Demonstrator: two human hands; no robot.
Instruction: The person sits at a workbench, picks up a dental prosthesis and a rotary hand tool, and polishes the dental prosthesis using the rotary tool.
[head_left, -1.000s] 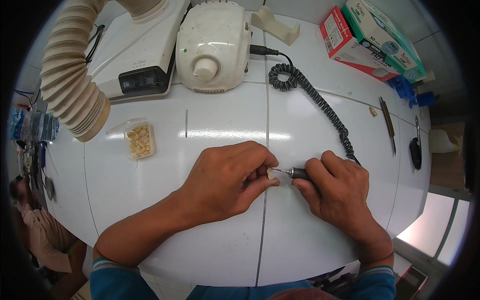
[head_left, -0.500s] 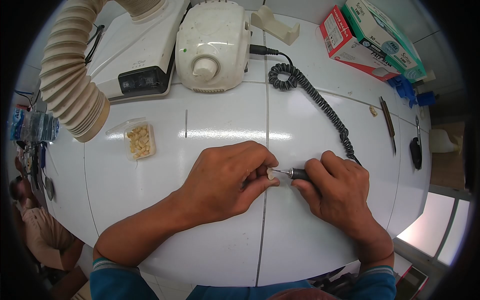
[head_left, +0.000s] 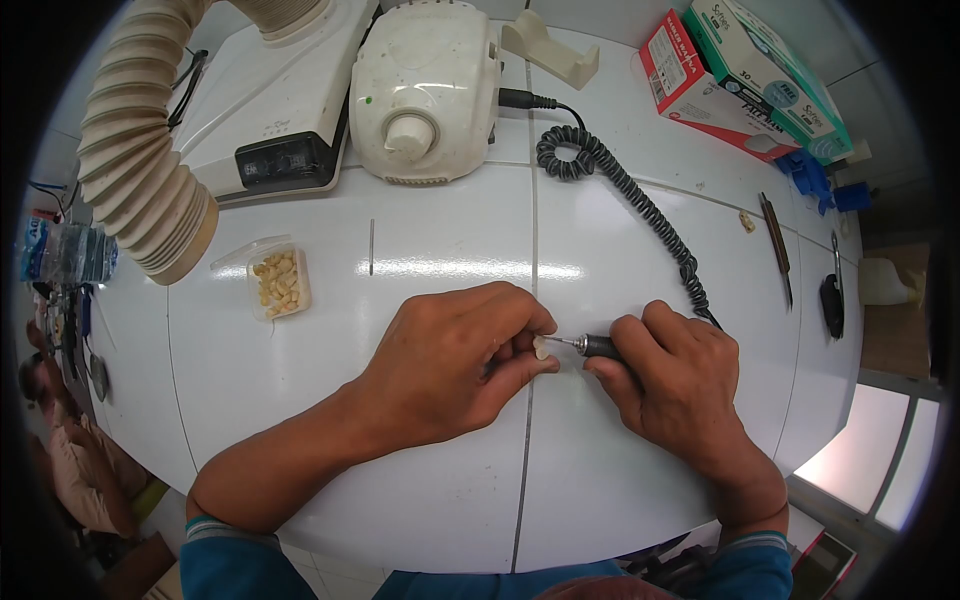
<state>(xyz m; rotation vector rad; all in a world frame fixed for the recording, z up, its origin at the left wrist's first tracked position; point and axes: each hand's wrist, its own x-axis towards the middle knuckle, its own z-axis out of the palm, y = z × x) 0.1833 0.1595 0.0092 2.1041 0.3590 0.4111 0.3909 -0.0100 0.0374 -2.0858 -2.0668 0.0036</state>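
Between the thumb and fingers of my left hand (head_left: 455, 355) is a small cream tooth-like piece (head_left: 541, 348), partly covered by the fingertips. My right hand (head_left: 675, 375) is wrapped round a black rotary handpiece (head_left: 600, 347) with a silver collar. Its thin bur points left and meets the tooth-like piece, or lies right against it. Behind my right hand, the handpiece's coiled black cord (head_left: 640, 195) runs up to a white control unit (head_left: 425, 95) with a round knob.
A clear box (head_left: 280, 283) of yellowish tooth-like pieces sits at left, near a thin metal rod (head_left: 372, 247). A ribbed hose (head_left: 140, 140) hangs at upper left. Boxes (head_left: 745, 85), a brown-handled tool (head_left: 776, 245) and a black-handled tool (head_left: 832, 300) are at right. Another person (head_left: 90, 470) is at far left.
My hands, the handpiece and the tooth-like piece stay almost exactly where they were. At the far left, the other person has shifted posture, with an arm now in a different position.
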